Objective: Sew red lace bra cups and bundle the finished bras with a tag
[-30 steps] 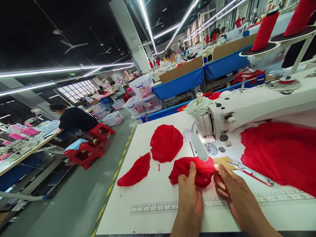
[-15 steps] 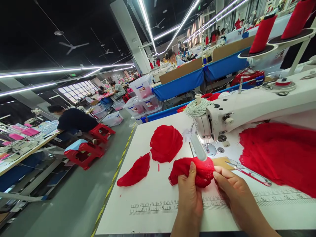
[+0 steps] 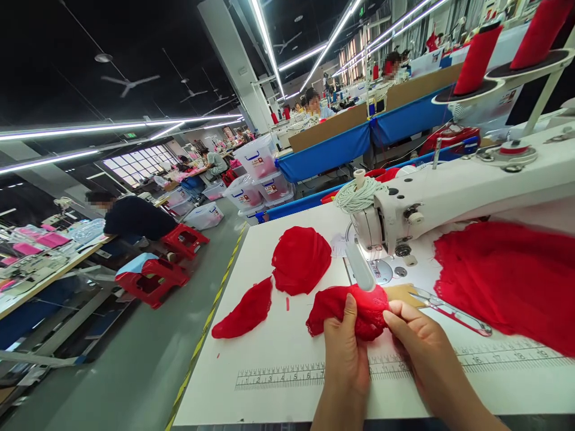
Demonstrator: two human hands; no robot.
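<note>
Pinching the bunched red lace piece [image 3: 348, 311] at its middle, the left hand [image 3: 345, 353] has its thumb on top and fingers curled beneath, while the right hand [image 3: 420, 353] nips the piece's right edge between thumb and fingertips. The lace sits on the white sewing table [image 3: 278, 341], just in front of the sewing machine [image 3: 449, 197] head, close to the presser foot and lit by its lamp. A good grip here, I judge, keeps the edges aligned and flat, fingers clear of the needle. Thread snips [image 3: 449, 311] lie just right of the hands; a red lace pile [image 3: 512, 281] and two loose red pieces [image 3: 300, 260] rest nearby.
</note>
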